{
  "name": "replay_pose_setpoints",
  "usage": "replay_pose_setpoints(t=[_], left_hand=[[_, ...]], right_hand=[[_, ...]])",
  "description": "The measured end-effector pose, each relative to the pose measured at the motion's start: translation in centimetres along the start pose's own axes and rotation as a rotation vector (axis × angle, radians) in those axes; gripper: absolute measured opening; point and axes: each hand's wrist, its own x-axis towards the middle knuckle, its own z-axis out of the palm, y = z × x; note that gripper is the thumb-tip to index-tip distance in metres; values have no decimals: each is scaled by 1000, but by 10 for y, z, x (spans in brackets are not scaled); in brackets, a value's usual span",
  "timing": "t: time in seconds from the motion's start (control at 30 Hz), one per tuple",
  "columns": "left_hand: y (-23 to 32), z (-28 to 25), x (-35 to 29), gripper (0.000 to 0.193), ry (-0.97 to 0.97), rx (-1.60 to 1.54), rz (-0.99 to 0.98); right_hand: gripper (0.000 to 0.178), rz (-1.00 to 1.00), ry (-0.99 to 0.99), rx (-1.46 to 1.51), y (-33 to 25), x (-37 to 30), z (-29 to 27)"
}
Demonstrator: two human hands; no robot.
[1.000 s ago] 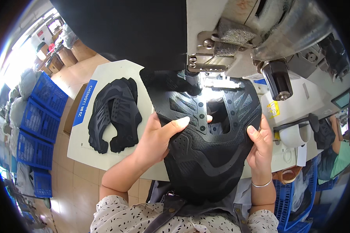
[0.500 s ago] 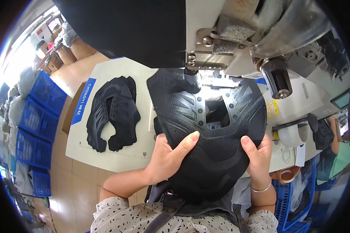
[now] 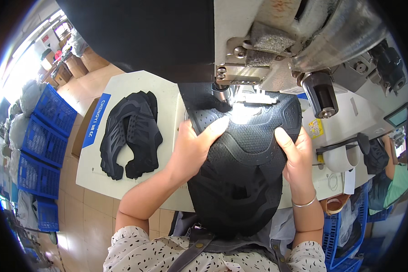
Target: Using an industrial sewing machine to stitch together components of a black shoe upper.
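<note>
Both my hands grip a black shoe upper [image 3: 247,147] with textured panels and a curved overlay band. My left hand [image 3: 190,147] pinches its left edge, thumb on top. On the opposite edge my right hand [image 3: 296,154] does the same, a thin bangle on its wrist. The far part of the upper lies in bright light beneath the sewing machine head [image 3: 258,54], near the presser foot [image 3: 223,96]. The upper's near part hangs over the table's front edge toward my lap. Fingers under the upper are hidden.
A pile of black shoe uppers [image 3: 133,131] lies on the pale worktable [image 3: 88,170] to the left. Blue plastic crates [image 3: 43,145] are stacked beyond it. On the right are a white rounded object [image 3: 342,158], a blue basket [image 3: 331,242] and another person's arm [image 3: 389,158].
Both hands have moved away from me, sliding the upper farther under the machine head. Its eyelet opening has gone out of sight there, and more of its near part shows.
</note>
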Motion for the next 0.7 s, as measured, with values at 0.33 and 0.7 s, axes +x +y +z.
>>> replay_pose_setpoints(t=[0.33,0.7], left_hand=[[18,-23,33,16,-100,16,-83],[-2,-8,-8,25,6,-97,-14]], right_hand=[[14,70,-23,-138,4,-2,9],[13,280,-102,-37,-2,-21,19]])
